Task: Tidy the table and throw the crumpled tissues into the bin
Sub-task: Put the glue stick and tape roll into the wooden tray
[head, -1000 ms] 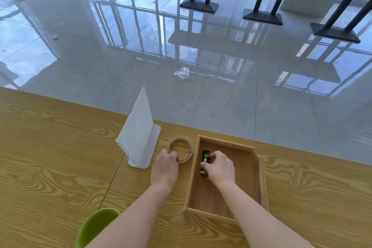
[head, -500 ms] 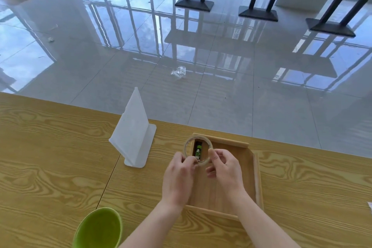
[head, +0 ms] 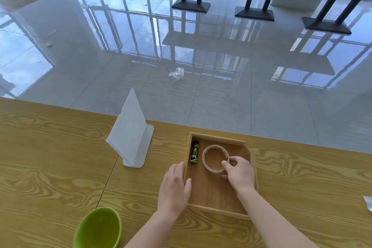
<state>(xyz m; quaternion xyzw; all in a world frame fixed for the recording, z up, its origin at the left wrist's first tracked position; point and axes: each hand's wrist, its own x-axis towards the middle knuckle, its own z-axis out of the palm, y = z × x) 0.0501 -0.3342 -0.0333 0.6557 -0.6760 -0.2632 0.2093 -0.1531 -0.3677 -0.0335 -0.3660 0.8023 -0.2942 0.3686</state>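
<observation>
A shallow wooden tray (head: 244,214) lies on the wooden table (head: 50,167) in front of me. Inside it a black and green lighter (head: 194,154) lies along the left wall. A clear tape roll (head: 205,159) lies flat to its right. My right hand (head: 238,173) pinches the near right rim of the roll. My left hand (head: 174,189) rests with relaxed fingers over the tray's left wall. A white scrap (head: 368,203), perhaps a tissue, shows at the table's right edge, cut off by the frame.
A white plastic sign stand (head: 130,135) stands upright left of the tray. A green bowl (head: 98,229) sits at the near edge. Beyond the table lie glossy floor tiles with a crumpled clear wrapper (head: 177,73) and black table bases (head: 191,6).
The tape roll went from the table, left of the tray, into the tray beside the lighter. It passed from my left hand to my right. My left hand now rests on the tray's left wall.
</observation>
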